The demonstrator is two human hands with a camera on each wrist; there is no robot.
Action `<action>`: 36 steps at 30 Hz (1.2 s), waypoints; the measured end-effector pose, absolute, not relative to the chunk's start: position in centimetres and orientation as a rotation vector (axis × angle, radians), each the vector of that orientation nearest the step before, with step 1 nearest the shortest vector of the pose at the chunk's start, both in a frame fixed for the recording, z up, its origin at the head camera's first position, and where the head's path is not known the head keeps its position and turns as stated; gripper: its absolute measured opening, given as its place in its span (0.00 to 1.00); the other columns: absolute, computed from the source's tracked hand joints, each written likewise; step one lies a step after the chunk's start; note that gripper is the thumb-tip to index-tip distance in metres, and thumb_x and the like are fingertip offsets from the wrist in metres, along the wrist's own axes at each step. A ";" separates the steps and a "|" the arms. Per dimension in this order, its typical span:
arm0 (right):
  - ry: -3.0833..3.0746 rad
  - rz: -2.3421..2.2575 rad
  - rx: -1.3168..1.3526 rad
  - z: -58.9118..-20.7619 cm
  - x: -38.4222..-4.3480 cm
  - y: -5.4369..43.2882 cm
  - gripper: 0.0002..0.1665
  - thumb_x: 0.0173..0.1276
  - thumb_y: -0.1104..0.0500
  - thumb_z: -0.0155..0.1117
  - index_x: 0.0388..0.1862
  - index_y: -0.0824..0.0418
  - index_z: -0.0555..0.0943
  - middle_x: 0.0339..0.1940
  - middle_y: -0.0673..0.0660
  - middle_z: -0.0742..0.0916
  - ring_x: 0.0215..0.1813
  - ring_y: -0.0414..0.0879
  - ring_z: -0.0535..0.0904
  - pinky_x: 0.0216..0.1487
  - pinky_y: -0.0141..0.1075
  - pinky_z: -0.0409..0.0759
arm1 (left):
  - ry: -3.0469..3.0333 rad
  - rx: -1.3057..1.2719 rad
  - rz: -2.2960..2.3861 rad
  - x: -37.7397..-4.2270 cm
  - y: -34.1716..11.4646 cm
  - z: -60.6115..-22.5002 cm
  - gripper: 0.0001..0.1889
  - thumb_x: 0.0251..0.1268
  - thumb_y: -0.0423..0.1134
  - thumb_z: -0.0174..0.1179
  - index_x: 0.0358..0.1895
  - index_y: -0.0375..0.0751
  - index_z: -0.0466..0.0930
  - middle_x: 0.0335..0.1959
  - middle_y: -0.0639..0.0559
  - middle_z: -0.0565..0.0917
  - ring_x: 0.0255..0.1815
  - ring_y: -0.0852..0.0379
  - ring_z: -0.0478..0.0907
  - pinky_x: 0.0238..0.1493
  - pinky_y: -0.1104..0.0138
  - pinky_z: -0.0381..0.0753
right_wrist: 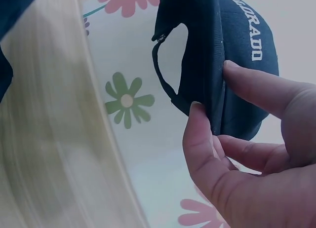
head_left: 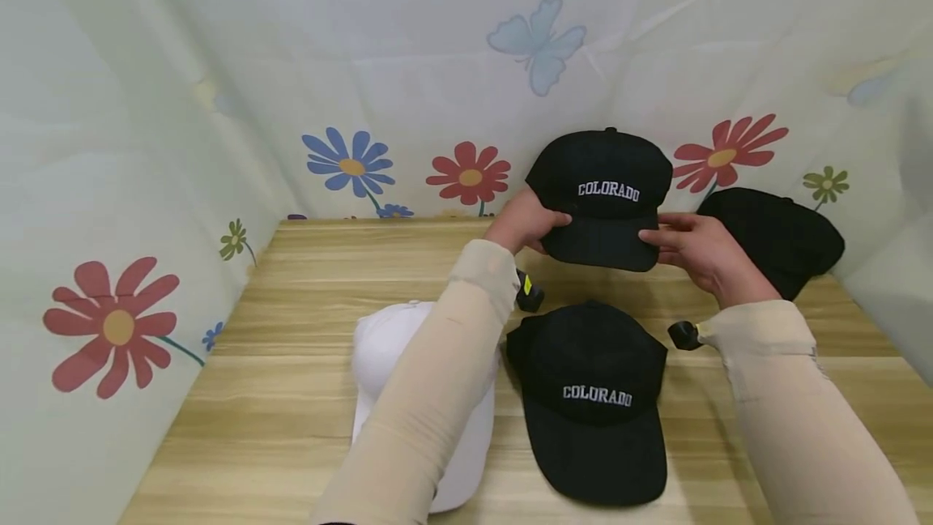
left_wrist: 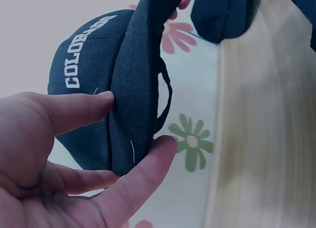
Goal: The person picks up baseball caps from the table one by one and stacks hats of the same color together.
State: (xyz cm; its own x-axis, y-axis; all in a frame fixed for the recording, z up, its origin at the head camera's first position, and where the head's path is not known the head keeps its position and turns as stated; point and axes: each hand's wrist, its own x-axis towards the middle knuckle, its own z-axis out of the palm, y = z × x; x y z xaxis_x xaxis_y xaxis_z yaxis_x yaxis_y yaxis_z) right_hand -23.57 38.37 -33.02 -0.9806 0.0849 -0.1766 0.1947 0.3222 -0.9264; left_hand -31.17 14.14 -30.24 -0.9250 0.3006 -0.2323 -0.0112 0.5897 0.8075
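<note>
A black baseball cap (head_left: pixel 605 164) with white COLORADO lettering is held up near the back of the table, its brim toward me. My left hand (head_left: pixel 523 221) pinches one side of the brim, thumb on top and fingers beneath. On the opposite side, my right hand (head_left: pixel 696 249) pinches the brim the same way. The left wrist view shows the left thumb against the brim (left_wrist: pixel 133 104) of this cap. In the right wrist view the back strap (right_wrist: pixel 163 72) dangles in a loop behind the brim.
A second black COLORADO cap (head_left: pixel 594 395) lies on the wooden table (head_left: pixel 306 330) in front. Left of it is a white cap (head_left: pixel 386 351), partly hidden by my left sleeve. Another black cap (head_left: pixel 780 237) leans near the flowered backdrop (head_left: pixel 408 47) behind my right hand.
</note>
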 end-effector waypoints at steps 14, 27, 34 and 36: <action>2.534 -1.702 0.211 -31.0 -21.5 36.9 0.53 0.66 0.43 0.62 0.77 0.68 0.49 0.71 0.66 0.63 0.40 0.30 0.78 0.44 0.25 0.81 | 2.581 0.292 1.170 -28.6 11.5 -28.1 0.43 0.60 0.52 0.66 0.73 0.38 0.57 0.68 0.44 0.72 0.23 0.54 0.85 0.43 0.67 0.83; 2.551 -1.632 0.139 -30.4 -19.4 36.2 0.51 0.68 0.45 0.62 0.78 0.63 0.48 0.68 0.62 0.64 0.55 0.42 0.70 0.46 0.24 0.80 | 2.550 0.393 1.284 -25.3 9.3 -28.0 0.37 0.58 0.48 0.69 0.68 0.39 0.65 0.45 0.44 0.84 0.21 0.53 0.84 0.44 0.65 0.82; 2.584 -1.598 0.121 -30.3 -17.7 36.2 0.50 0.67 0.44 0.63 0.78 0.61 0.52 0.66 0.62 0.67 0.53 0.41 0.70 0.47 0.26 0.81 | 2.556 0.433 1.315 -23.5 8.7 -28.0 0.37 0.58 0.48 0.69 0.68 0.41 0.65 0.36 0.48 0.84 0.21 0.54 0.84 0.46 0.62 0.82; 2.603 -1.587 0.114 -30.2 -17.0 36.1 0.49 0.67 0.44 0.63 0.78 0.62 0.53 0.67 0.63 0.67 0.52 0.40 0.72 0.47 0.26 0.81 | 2.569 0.463 1.312 -22.9 8.5 -28.0 0.35 0.58 0.48 0.68 0.67 0.43 0.66 0.30 0.48 0.84 0.20 0.54 0.84 0.44 0.63 0.82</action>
State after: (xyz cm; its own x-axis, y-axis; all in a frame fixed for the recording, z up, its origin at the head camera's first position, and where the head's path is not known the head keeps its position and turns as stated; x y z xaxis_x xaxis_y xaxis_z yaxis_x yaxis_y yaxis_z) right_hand -17.03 36.11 -30.17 -0.9931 0.0164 -0.1163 0.1109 0.4568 -0.8826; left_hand -22.92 8.50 -28.04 -0.9263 0.3734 -0.0515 0.1772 0.5519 0.8149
